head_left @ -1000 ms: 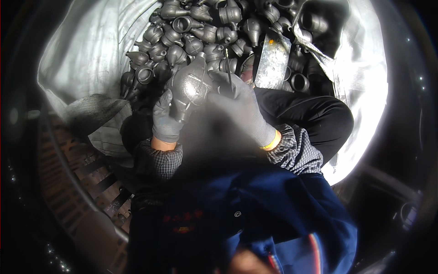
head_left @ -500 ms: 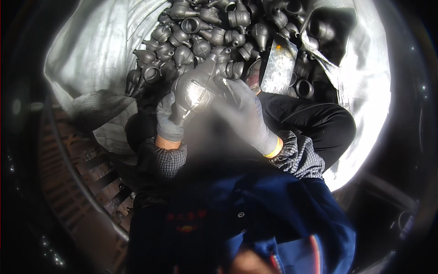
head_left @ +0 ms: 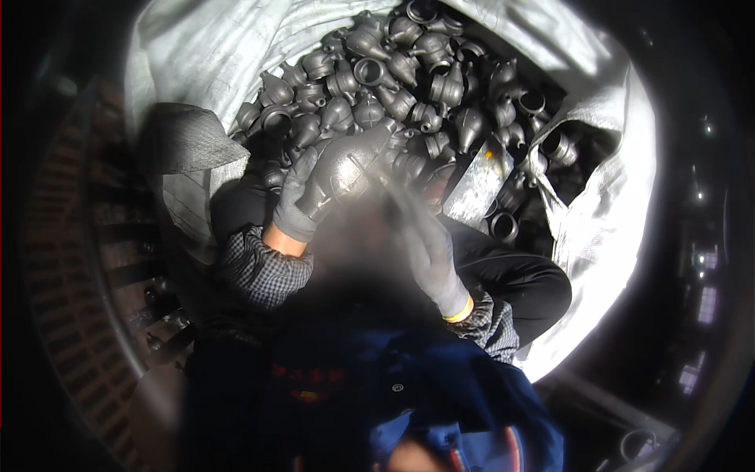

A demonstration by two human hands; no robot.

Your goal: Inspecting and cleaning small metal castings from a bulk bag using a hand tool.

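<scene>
My left hand [head_left: 297, 203], in a grey glove, grips a dark metal cast part [head_left: 351, 163] with a rounded body and holds it up in front of me. My right hand [head_left: 429, 250], also grey-gloved, is just below and to the right of the part; it is blurred, and whether it holds anything cannot be told. Behind the part lies a heap of similar dark metal castings [head_left: 409, 71] inside a big white woven sack [head_left: 197, 55].
A flat shiny metal plate [head_left: 476, 185] leans among the castings at right. The sack's white wall [head_left: 605, 212] curves round on the right. A dark metal grating [head_left: 86, 259] runs along the left. My dark trousers and blue jacket fill the lower middle.
My left hand has turned the cast part and lifted it slightly. My right hand has slid down and off the part toward the lower right.
</scene>
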